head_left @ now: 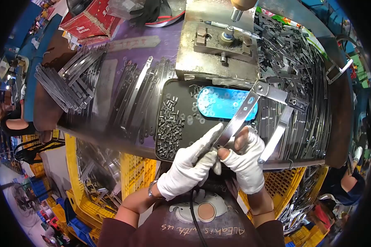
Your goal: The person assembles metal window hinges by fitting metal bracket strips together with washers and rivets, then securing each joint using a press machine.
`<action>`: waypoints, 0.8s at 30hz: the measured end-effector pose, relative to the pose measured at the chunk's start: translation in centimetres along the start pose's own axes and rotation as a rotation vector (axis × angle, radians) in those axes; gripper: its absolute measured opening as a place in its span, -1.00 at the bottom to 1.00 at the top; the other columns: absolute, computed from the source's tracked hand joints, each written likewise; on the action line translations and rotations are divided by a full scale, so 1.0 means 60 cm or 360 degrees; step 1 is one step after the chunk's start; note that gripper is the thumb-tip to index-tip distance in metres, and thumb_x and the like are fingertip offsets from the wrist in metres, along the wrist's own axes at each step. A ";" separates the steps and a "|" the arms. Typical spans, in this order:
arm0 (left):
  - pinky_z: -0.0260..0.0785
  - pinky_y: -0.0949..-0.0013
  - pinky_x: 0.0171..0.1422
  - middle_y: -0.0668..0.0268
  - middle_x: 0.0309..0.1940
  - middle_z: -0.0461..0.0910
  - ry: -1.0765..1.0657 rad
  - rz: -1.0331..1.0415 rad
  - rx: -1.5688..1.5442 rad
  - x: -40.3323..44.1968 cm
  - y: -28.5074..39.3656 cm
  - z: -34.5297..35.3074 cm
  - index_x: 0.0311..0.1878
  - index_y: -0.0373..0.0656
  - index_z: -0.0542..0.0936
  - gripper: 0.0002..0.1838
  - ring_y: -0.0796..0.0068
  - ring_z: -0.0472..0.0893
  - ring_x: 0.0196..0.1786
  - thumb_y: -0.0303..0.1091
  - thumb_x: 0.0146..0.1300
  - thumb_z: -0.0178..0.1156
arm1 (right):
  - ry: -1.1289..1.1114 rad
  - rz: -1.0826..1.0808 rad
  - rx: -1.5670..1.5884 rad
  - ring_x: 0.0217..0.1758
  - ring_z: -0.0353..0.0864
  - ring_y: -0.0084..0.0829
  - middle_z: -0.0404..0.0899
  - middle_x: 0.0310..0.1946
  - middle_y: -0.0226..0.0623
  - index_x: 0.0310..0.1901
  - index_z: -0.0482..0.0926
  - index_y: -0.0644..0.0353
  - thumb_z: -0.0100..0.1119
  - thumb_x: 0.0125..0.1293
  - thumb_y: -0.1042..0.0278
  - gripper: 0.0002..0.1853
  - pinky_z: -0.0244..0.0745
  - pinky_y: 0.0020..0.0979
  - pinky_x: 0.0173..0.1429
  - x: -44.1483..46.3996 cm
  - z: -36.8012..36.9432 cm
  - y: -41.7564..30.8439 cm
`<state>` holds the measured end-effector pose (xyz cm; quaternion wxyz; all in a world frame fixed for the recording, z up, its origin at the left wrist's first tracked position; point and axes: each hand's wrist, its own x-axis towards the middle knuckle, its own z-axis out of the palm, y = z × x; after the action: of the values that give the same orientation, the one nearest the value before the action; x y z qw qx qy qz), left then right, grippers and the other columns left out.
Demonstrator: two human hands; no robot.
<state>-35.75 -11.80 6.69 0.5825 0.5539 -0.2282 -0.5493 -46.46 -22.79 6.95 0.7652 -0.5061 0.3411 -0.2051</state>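
Observation:
My left hand, in a white glove, is closed around the lower end of a hinged metal linkage. My right hand, also gloved but with bare fingertips, pinches the same end from the other side. The linkage's long strip slants up and away to a pivot, where a short link and a second bar fold back toward me on the right. What lies between my fingertips is partly hidden. Just beyond my hands, a black tray holds small metal sleeves and a blue dish with clear washers.
A steel press fixture stands behind the tray, with a pen on it. Metal strips lie left; piled brackets and long strips lie right. Yellow crates stand below the table edge. Another person's arm shows far left.

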 end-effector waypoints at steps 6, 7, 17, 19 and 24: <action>0.30 0.60 -0.31 0.39 -0.31 0.50 -0.0139 0.0071 -0.0139 0.006 -0.004 0.001 0.43 -0.16 0.05 -0.44 0.72 0.39 -0.48 -0.44 0.40 -0.09 | 0.0110 -0.0206 -0.0400 -0.54 0.40 -0.70 0.43 -0.60 -0.44 -0.59 0.19 0.09 0.41 0.04 0.44 -0.55 0.36 -0.62 -0.47 -0.009 0.006 -0.004; 0.30 0.60 -0.31 0.39 -0.31 0.50 -0.0140 0.0071 -0.0140 0.006 -0.004 0.002 0.43 -0.16 0.05 -0.44 0.72 0.39 -0.48 -0.44 0.40 -0.09 | 0.0123 -0.0379 -0.0506 -0.56 0.40 -0.70 0.47 -0.59 -0.41 -0.58 0.19 0.10 0.41 0.05 0.44 -0.55 0.36 -0.61 -0.49 -0.008 0.003 0.004; 0.33 0.60 -0.34 0.40 -0.38 0.49 -0.0035 0.0116 -0.0174 0.012 0.004 0.006 0.43 -0.17 0.02 -0.43 0.73 0.42 -0.50 -0.45 0.40 -0.10 | -0.0007 -0.0328 -0.0084 -0.63 0.50 -0.57 0.59 -0.44 -0.12 -0.44 0.19 0.18 0.25 0.14 0.62 -0.66 0.41 -0.57 -0.59 -0.006 0.014 0.007; 0.32 0.62 -0.33 0.34 -0.23 0.54 -0.0037 0.0204 -0.0220 0.018 -0.004 0.001 0.43 -0.19 0.03 -0.43 0.73 0.43 -0.48 -0.45 0.39 -0.09 | 0.0079 -0.0308 -0.0174 -0.68 0.43 -0.60 0.60 -0.44 -0.22 -0.38 0.30 0.25 0.28 0.14 0.57 -0.73 0.33 -0.61 -0.61 0.006 0.013 0.010; 0.40 0.55 -0.12 0.11 0.17 0.43 0.0181 0.0801 0.0717 0.028 -0.015 -0.014 0.40 -0.21 0.08 -0.37 0.50 0.59 -0.29 -0.52 0.28 0.04 | -0.0285 0.0329 0.0370 -0.60 0.40 -0.72 0.59 -0.43 -0.43 0.04 0.49 0.24 0.25 0.21 0.43 -0.65 0.27 -0.66 -0.54 0.019 0.003 0.004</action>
<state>-34.87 -12.78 5.06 0.5746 0.6246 -0.4405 -0.2925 -45.55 -23.35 6.38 0.8629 -0.3927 0.2957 -0.1176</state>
